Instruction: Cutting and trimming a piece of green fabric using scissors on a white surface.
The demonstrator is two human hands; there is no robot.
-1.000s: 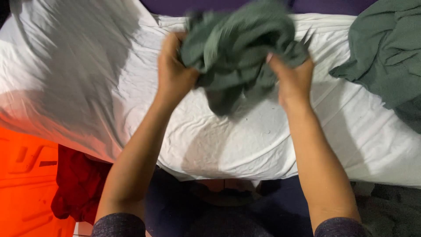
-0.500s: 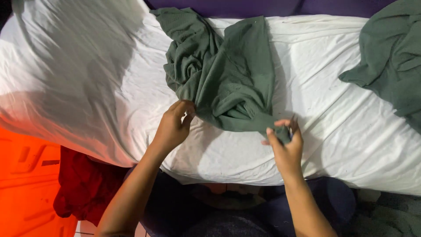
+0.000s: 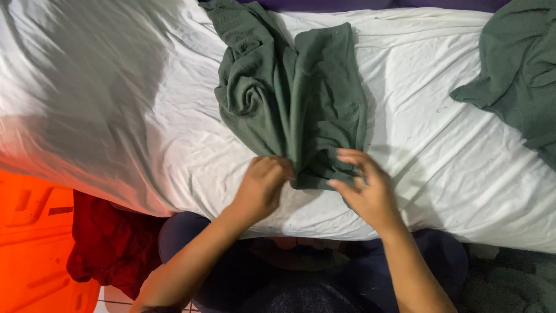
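A person works a crumpled green garment [image 3: 292,101] on a bed covered by a white sheet [image 3: 116,116], seen from above. The garment lies at the upper centre of the frame, bunched into folds on its left side and flatter on its right, its lower edge reaching down to both hands. The left hand [image 3: 262,186], just left of centre and low in the frame, is curled with its fingers closed on the garment's lower edge. The right hand [image 3: 365,188], just right of centre, is spread with fingers apart; its fingertips [image 3: 347,153] rest on the cloth's lower right corner, and it grips nothing that can be made out. Both forearms come up from the bottom edge, over the person's dark trousers [image 3: 324,284]. A second green cloth [image 3: 515,75] lies at the upper right of the frame, well apart from the hands, partly cut off by the edge. At lower left, beside the bed, a red cloth [image 3: 110,243] hangs next to an orange container [image 3: 35,243]. A strip of purple [image 3: 376,4] shows along the top edge.
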